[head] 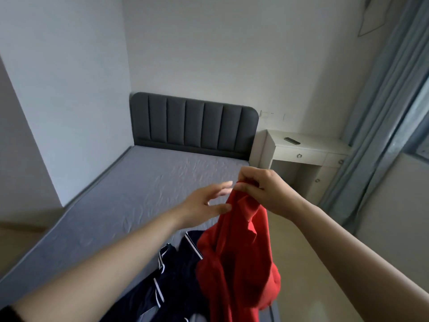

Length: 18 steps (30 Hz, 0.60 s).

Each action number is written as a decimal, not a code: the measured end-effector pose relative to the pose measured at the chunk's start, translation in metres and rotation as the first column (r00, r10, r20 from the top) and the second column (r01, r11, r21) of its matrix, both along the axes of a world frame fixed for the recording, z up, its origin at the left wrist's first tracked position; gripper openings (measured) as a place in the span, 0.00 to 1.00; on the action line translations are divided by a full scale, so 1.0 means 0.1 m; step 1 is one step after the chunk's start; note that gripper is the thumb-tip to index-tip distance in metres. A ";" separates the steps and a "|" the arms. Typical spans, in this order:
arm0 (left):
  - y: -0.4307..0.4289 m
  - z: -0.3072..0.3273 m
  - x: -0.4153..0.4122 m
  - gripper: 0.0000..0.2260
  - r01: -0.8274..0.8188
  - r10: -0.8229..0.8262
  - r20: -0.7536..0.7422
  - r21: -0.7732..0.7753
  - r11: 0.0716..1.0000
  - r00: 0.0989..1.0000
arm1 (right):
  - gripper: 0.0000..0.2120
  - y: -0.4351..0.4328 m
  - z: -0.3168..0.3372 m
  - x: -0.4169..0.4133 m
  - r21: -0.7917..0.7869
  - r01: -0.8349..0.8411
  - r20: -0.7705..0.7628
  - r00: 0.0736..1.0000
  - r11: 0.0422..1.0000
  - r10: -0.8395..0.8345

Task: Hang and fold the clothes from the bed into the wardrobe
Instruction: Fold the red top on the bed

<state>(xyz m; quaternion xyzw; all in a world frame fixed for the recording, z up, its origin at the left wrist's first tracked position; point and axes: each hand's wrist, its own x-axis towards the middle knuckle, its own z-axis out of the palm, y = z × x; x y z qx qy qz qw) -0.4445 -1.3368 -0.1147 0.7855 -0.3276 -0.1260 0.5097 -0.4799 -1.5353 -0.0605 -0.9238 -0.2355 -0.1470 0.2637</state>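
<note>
**A:** Far left, you've got the grey-sheeted bed [104, 205], lightly creased, running up to its dark grey padded headboard [195, 126].

**B:** And on the near end of that bed lies a dark navy garment with white piping [171, 275], crumpled on the sheet.

**A:** Moving right, your left hand [204, 203] is out over the mattress, forearm stretched forward.

**B:** Its fingers [221, 188] are spread and fairly straight, a little blurred, holding nothing. Your thumb tip sits right at the edge of the red cloth. I cannot tell whether it touches.

**A:** Then the bright red fabric garment [239, 256]. It's up in the air over the near right corner of the bed, bunched at the top and drooping in loose folds. Its lower part hangs in front of the navy garment.

**B:** Your right hand [267, 194] has it at the very top. Those fingers [246, 188] are curled in, pinching the gathered upper edge against your thumb.

**A:** Further right, a white counter with drawers [308, 156] stands just beside the headboard.

**B:** There's a small dark flat object [292, 140] on top of it, too small to identify.

**A:** And at the far right, a blue-grey curtain [383, 112] hangs down beside the counter.
</note>
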 end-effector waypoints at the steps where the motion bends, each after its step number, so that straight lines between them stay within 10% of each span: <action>1: -0.07 -0.01 -0.01 0.23 0.037 -0.038 -0.029 -0.042 0.998 0.999 | 0.14 -0.03 0.01 -0.03 0.009 0.009 -0.001 1.000 1.000 -0.009; 6: -0.22 0.03 -0.04 0.05 0.072 -0.074 -0.083 -0.027 0.997 0.994 | 0.10 -0.18 -0.04 -0.17 0.081 0.058 -0.082 0.995 0.995 -0.052; 18: -0.09 0.08 0.01 0.09 -0.250 0.275 0.219 -0.135 0.959 0.936 | 0.09 -0.22 -0.40 -0.41 0.359 0.159 -0.488 0.872 0.920 0.040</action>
